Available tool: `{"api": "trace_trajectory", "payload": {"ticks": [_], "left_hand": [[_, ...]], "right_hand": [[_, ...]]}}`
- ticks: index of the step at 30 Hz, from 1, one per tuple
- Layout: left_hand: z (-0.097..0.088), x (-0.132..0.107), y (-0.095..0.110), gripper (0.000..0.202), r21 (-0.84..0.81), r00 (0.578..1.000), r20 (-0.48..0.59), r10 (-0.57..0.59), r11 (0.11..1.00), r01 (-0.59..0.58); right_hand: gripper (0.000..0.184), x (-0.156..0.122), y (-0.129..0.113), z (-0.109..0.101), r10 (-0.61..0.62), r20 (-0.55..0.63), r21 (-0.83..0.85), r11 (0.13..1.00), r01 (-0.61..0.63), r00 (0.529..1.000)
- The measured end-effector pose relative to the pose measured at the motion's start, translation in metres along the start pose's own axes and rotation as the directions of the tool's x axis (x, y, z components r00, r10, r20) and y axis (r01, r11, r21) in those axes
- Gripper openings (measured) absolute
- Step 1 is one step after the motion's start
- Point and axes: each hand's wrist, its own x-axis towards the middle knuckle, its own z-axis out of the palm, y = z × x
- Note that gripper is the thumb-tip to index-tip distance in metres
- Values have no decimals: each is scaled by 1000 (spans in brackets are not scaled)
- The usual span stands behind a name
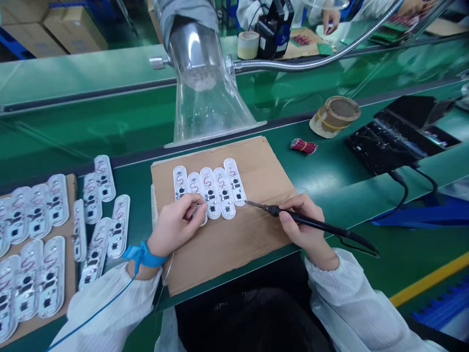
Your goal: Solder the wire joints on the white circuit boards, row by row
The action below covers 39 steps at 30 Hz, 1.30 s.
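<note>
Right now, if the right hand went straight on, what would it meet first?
The soldering iron in the right hand would likely touch the nearest white circuit board first, though depth is unclear.

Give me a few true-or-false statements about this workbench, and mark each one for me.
The right hand holds a soldering iron: true.
The blue wrist strap is on the right wrist: false, it is on the wrist of the left hand.
Five white oblong boards lie in a row on a cardboard sheet: true.
The bundle of red wires lies on the cardboard sheet: false, it lies beside the sheet on the green bench.
</note>
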Motion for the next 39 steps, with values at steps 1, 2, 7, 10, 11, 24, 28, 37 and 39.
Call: {"api": "trace_trajectory", "payload": {"ticks": [1, 2, 7, 10, 11, 24, 28, 37, 39], "left_hand": [[0, 0, 0, 11, -1, 1000, 2, 9, 1000, -9], [1, 0, 0, 11, -3, 1000, 4, 18, 1000, -18], [0, 0, 0, 10, -10, 999, -9, 44, 999, -45], [0, 0, -1, 10, -1, 999, -11, 48, 999, -48], [0, 0, -1, 11, 2, 999, -9, 51, 999, -51], [0, 0, -1, 9, -14, 998, -8, 62, 998, -62], [0, 1, -1, 9, -21, 998, -6, 57, 998, -57], [1, 3, -1, 8, -6, 998, -2, 64, 998, -64], [1, 2, -1, 8, -5, 998, -1, 60, 998, -60]], "right_hand": [[9, 0, 0, 0, -6, 0, 6, 1000, 6, 1000], [9, 0, 1, 0, -8, 1, 9, 1000, 8, 1000], [6, -5, 8, 2, 10, -34, 51, 999, -8, 999], [7, -6, 8, 2, 5, 0, 42, 999, -5, 1000], [8, -6, 8, 1, -4, 20, 28, 1000, 4, 1000], [9, -4, 4, 1, -17, 75, 28, 999, 15, 997], [8, -5, 6, 1, -6, 30, 26, 1000, 5, 1000], [9, -2, 3, 1, -10, 94, 40, 999, 6, 996], [8, -2, 2, 1, -9, 66, 32, 999, 7, 998]]}}
